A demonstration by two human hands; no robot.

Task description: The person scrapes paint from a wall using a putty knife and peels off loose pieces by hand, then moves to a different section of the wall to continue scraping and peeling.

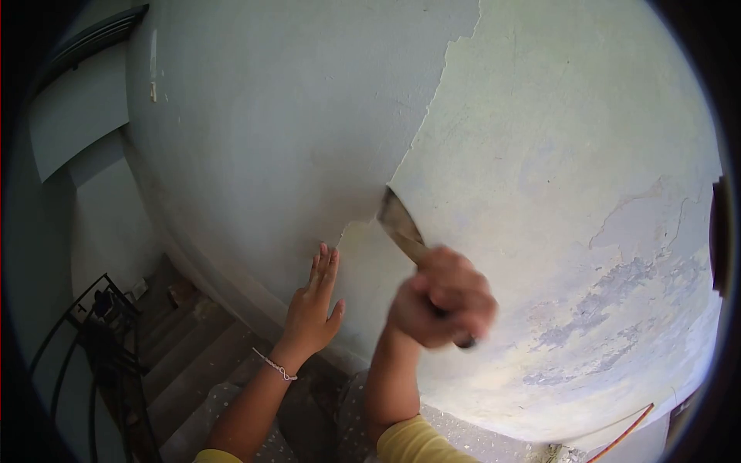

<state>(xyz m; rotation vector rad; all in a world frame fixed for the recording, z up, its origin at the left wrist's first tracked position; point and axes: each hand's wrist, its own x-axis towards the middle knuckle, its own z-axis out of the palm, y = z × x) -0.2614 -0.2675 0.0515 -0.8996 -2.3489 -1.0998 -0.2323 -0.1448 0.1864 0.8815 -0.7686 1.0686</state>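
Observation:
My right hand (pixel 446 301) is wrapped round the handle of a scraper (pixel 400 224), slightly smeared by motion. The scraper's flat blade points up and left, its edge at the ragged paint line on the wall (pixel 517 170). Left of that line the wall carries a grey paint layer (pixel 285 116); to the right a paler greenish surface shows. My left hand (pixel 315 297) is open, fingers stretched upward, at the wall just below the lower end of the paint line. It holds nothing, and a thin bracelet (pixel 275 364) circles its wrist.
Stairs (pixel 193 351) descend at the lower left beside a dark metal railing (pixel 104 347). Rough, flaking patches (pixel 602 301) mark the wall at right. An orange-red cord or rod (pixel 624 432) lies at the lower right. A dark object (pixel 719 235) juts in at the right edge.

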